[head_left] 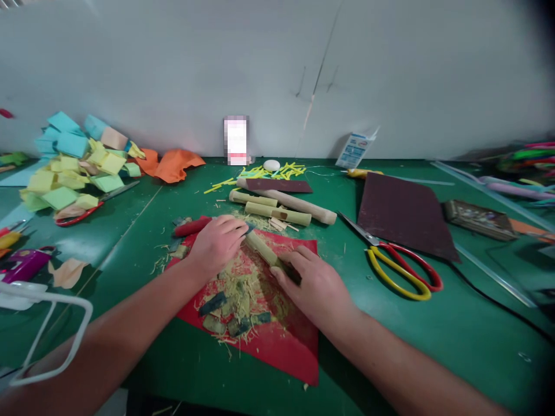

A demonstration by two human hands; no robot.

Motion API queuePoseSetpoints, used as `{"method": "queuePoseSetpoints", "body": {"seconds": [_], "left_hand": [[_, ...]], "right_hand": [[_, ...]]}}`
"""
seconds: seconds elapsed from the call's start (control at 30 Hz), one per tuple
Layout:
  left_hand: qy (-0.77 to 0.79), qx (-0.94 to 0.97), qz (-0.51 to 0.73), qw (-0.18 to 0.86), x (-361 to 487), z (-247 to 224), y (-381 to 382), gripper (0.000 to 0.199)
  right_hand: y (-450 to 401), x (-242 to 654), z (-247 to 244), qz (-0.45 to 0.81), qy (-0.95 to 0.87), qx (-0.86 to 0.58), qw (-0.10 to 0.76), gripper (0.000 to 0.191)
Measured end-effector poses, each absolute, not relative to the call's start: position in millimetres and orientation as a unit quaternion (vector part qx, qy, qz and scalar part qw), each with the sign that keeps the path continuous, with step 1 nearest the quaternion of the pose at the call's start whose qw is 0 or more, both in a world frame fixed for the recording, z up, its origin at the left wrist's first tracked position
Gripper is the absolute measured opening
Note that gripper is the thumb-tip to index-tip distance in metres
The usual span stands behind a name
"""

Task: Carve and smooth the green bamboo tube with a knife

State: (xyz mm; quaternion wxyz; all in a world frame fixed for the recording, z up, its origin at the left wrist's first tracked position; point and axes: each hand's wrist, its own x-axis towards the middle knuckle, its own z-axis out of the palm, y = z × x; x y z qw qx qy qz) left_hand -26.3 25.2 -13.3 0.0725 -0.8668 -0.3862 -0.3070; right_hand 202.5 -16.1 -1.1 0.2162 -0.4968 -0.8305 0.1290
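A pale bamboo tube point(263, 249) slants over a red cloth point(286, 341) in front of me. My right hand point(312, 277) is closed round its near end. At the far end, my left hand point(221, 240) has its fingers bent together over a small dark piece point(250, 229), seemingly sandpaper, against the tube; most of this piece is hidden. Fine shavings point(243, 292) and several dark sandpaper scraps point(213, 303) lie on the cloth below the hands. A red rolled thing point(191, 226) lies just left of my left hand.
Beyond the hands lie cut bamboo tubes point(277, 215) and a longer stick point(303, 205). Scissors point(399, 263) and a dark sheet point(403, 214) are at right. Folded paper pieces point(73, 167), a purple tool point(26, 266) and a white frame point(82, 335) stand at left. A phone point(236, 140) leans on the wall.
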Motion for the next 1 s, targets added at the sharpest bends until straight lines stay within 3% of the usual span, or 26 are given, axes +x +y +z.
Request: {"method": "queuePoseSetpoints", "body": {"seconds": [0.53,1.0], "left_hand": [[-0.335,-0.904,-0.244,0.107,-11,-10,12,0.029],[-0.396,-0.877,-0.237,0.130,-16,-11,14,0.025]], "right_hand": [[-14,204,4,0.169,-0.815,-0.508,0.223,0.020],[-14,203,3,0.168,-0.812,-0.516,0.215,0.022]]}}
